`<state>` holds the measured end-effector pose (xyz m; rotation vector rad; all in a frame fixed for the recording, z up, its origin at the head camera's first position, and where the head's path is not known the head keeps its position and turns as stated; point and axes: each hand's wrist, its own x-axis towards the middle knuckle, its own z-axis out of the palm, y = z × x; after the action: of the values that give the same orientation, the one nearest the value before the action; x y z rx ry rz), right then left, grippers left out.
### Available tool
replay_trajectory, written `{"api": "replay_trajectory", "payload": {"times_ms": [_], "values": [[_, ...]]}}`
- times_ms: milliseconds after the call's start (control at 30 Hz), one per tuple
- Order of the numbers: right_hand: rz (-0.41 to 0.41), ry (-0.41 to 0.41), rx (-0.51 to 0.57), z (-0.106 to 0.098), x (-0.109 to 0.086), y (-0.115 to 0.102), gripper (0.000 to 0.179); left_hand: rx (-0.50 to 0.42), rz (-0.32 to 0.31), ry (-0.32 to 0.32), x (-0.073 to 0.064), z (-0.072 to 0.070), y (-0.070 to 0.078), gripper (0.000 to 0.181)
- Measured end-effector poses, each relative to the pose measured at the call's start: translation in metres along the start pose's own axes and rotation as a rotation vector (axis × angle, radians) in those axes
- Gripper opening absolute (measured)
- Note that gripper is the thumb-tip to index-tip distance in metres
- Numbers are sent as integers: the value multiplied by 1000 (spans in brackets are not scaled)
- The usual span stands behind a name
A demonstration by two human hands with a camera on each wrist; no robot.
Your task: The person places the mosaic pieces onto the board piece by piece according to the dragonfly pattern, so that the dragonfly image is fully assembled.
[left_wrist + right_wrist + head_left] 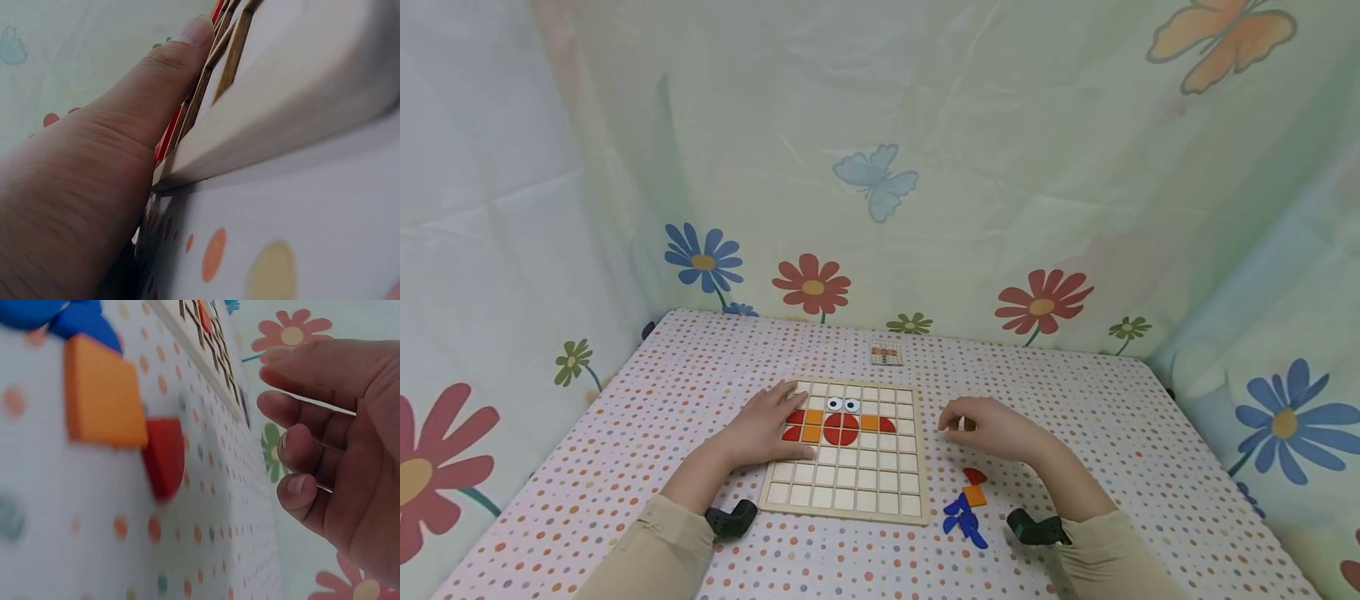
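Note:
A wooden grid board (844, 515) lies on the dotted cloth. My left hand (766, 429) rests on its left side, fingers spread over the edge and thumb (169, 69) along the near left part. Set in the grid are two eye pieces (843, 405), a red circle of quarter pieces (841, 430), and orange squares (869, 423) with red quarter pieces (887, 426) to the sides. My right hand (988, 427) hovers right of the board, fingers loosely bent, holding nothing visible. Below it lie a loose red quarter piece (165, 456), an orange square (103, 394) and several blue pieces (965, 521).
A small pattern card (887, 353) lies behind the board, near the back of the table (1060, 392). Flowered curtains (962, 242) hang around the back and sides. Black wrist devices (1033, 527) are worn at both cuffs.

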<state>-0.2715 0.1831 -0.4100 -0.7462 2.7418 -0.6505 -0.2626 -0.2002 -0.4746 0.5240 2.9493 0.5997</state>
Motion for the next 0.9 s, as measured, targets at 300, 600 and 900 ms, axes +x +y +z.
{"api": "replay_trajectory", "payload": {"times_ms": [300,600,900], "values": [[-89,-121,113,0,-40,27,12,-2,-4,6,0,2,-1,106],[-97,-223,219,8,-58,40,8,3,9,12,0,1,-2,106],[-160,-168,191,12,-61,44,19,-4,21,15,0,1,-1,106]]}}
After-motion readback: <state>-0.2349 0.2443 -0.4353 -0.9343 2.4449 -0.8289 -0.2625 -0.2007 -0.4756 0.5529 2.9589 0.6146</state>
